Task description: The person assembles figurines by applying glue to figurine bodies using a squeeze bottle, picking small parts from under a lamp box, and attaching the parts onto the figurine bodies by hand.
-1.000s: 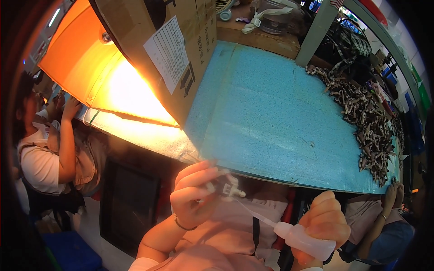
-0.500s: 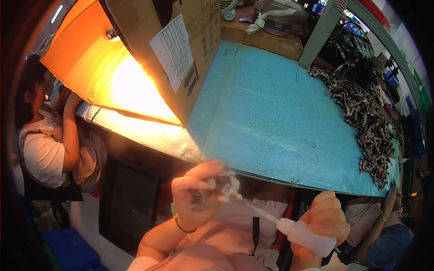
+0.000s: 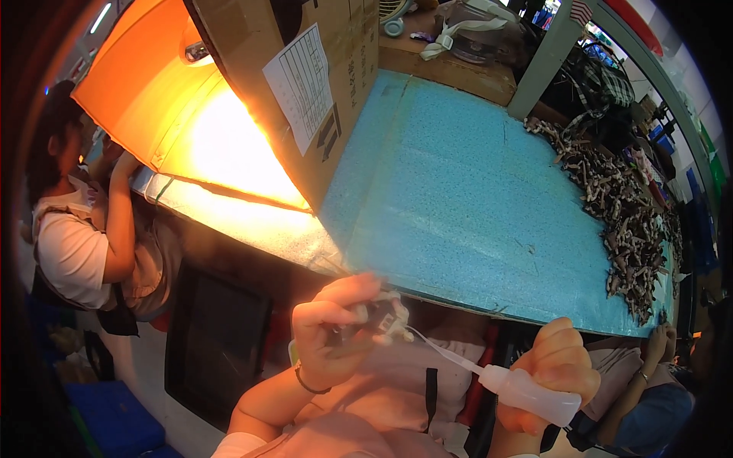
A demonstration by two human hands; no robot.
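Note:
My left hand (image 3: pixel 330 330) pinches a small dark-and-cream figure piece (image 3: pixel 392 319) between its fingers, just off the table's near edge. The fingers partly cover it, so its exact kind is unclear. On the right, my right hand (image 3: pixel 556 368) is wrapped around a translucent white squeeze bottle (image 3: pixel 531 393), lying tilted in the fist. Its long thin nozzle (image 3: pixel 452 356) points up and left toward the piece. A fine pale line joins the nozzle to the piece's right side; whether it is nozzle tip or a strand of liquid I cannot tell.
The blue table (image 3: pixel 466 191) has a heap of similar small pieces (image 3: pixel 622 217) along its right side. A cardboard box (image 3: pixel 321 76) stands at left, beside a bright orange-lit enclosure (image 3: pixel 221 145). A co-worker (image 3: pixel 72 237) sits far left; another person's hands (image 3: pixel 663 341) are at far right.
My right hand and the bottle have drawn slightly right, away from the piece, and the thin line between them looks longer. My left hand keeps its pinch almost in place.

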